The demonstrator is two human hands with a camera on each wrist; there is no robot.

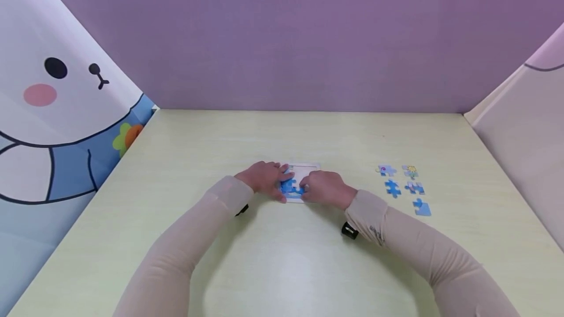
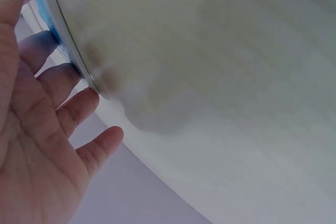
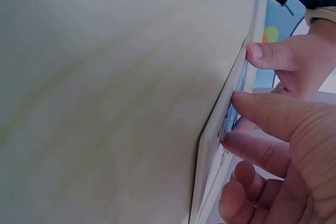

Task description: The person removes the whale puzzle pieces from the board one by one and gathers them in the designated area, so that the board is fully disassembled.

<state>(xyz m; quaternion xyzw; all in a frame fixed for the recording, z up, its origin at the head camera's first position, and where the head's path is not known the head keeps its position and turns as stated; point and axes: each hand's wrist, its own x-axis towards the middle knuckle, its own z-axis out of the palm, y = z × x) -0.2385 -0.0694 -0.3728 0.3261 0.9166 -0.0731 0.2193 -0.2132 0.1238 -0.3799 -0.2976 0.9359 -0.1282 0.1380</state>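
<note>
A small white-framed jigsaw board [image 1: 305, 165] lies on the table, with blue puzzle pieces [image 1: 288, 188] fitted along its left and lower parts. Over its left edge, my left hand [image 1: 265, 179] spreads its fingers and touches the board; the left wrist view shows those fingers [image 2: 65, 80] fairly straight at the frame. My right hand [image 1: 327, 189] is at the board's lower right, thumb and index finger pinching a blue puzzle piece [image 3: 229, 121] down at the board. Its other fingers are curled in. The fingers partly hide the piece.
On the table to the right lie several loose puzzle pieces, among them a purple one [image 1: 386, 170], a yellow-flower one [image 1: 410, 171] and a plain blue one [image 1: 422, 207]. A purple panel [image 1: 308, 38] stands behind the pale tabletop [image 1: 282, 136].
</note>
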